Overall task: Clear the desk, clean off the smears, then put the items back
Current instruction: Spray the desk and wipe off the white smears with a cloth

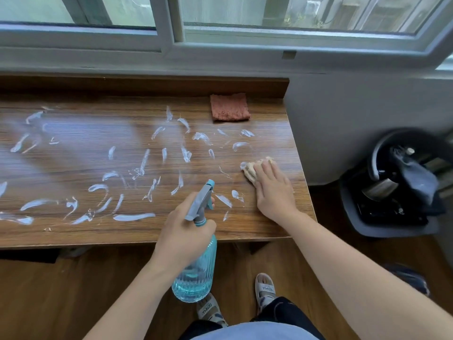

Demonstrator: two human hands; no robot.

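Desk: a long wood-grain desk (73, 236) runs under the sliding window (245, 11), its back edge raised in a low wooden lip.
Smears: white streaky smears (134, 217) are scattered over most of the top, from the far left across to just beside the right hand; the strip near the right edge looks bare of them.
Left hand: the left hand (181, 231) is curled round the neck of a ribbed, see-through blue spray bottle (196, 271), one finger reaching forward at the grey and teal trigger head, whose nozzle points out over the desk.
Bottle position: it hangs in the air at the desk's front edge, the body below the tabletop level and the head above it, with blue liquid showing in the lower part.
Right hand: the right hand (272, 190) lies flat, fingers straight and spread a little, pressing down on a crumpled pale beige cloth (250, 170) near the right end of the desk.
Cloth: only its far and left edges show past the fingers, and it touches one small smear there.
Spare rag: a folded reddish-brown rag (229, 107) lies at the back of the desk against the lip, well apart from both hands.
Floor: brown wooden boards; two feet in grey strapped sandals (263, 287) stand below the desk edge.
Right side: a black bin (392, 192) with dark things in it sits on the floor by the grey wall.
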